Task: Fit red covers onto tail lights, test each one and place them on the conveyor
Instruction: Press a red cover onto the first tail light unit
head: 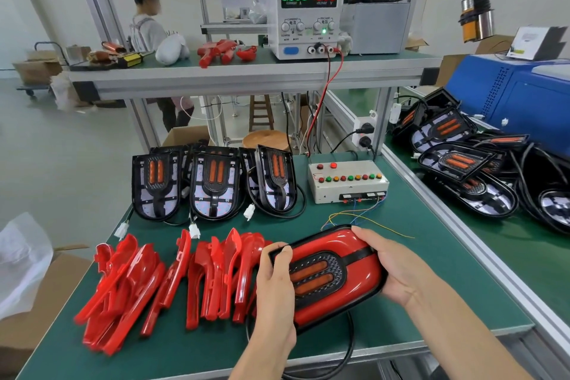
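Both hands, left hand (274, 281) and right hand (391, 265), curl their fingers around one tail light (330, 274) with its red cover (354, 244) apparently seated (untested yet, three bare lights (212, 185) waiting).

Head camera looks forward and down, close over the green bench (431, 271)

Glossy red covers (129, 284) on a green bench mat (431, 271) — tail lights (155, 182) black, orange-striped.

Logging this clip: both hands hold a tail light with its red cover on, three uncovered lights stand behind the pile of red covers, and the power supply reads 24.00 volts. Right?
Not quite. In the head view the power supply reads 12.00 volts, not 24.00. The rest holds: left hand and right hand hold the covered tail light, with three uncovered lights behind the red covers.
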Demonstrator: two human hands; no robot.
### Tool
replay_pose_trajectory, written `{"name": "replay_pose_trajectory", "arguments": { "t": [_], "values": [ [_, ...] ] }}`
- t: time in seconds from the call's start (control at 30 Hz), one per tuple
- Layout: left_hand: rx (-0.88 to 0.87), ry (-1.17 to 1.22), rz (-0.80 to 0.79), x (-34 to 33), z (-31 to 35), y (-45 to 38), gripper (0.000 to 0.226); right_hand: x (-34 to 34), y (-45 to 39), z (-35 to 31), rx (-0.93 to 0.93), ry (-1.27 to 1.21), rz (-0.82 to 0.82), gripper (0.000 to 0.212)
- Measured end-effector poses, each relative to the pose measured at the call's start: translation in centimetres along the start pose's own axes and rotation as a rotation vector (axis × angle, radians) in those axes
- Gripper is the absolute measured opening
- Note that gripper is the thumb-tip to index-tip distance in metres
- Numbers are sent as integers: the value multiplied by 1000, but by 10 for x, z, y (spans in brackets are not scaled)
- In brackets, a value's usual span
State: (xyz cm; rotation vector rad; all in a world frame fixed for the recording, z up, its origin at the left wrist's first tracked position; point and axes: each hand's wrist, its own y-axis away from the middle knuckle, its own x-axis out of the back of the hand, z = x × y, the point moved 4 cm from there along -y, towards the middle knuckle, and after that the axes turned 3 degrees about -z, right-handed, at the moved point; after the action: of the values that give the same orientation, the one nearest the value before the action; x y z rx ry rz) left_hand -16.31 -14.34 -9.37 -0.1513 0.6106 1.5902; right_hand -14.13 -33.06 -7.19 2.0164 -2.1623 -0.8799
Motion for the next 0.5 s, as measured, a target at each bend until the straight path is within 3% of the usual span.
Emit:
{"name": "replay_pose_trajectory", "arguments": {
  "t": [0.23,0.5],
  "values": [
    [14,40,-17,-3,3,-3,5,1,1,-13,41,41,-76,29],
    [55,102,-59,-4,4,1,5,1,0,-7,38,58,-70,38]
  ]
}}
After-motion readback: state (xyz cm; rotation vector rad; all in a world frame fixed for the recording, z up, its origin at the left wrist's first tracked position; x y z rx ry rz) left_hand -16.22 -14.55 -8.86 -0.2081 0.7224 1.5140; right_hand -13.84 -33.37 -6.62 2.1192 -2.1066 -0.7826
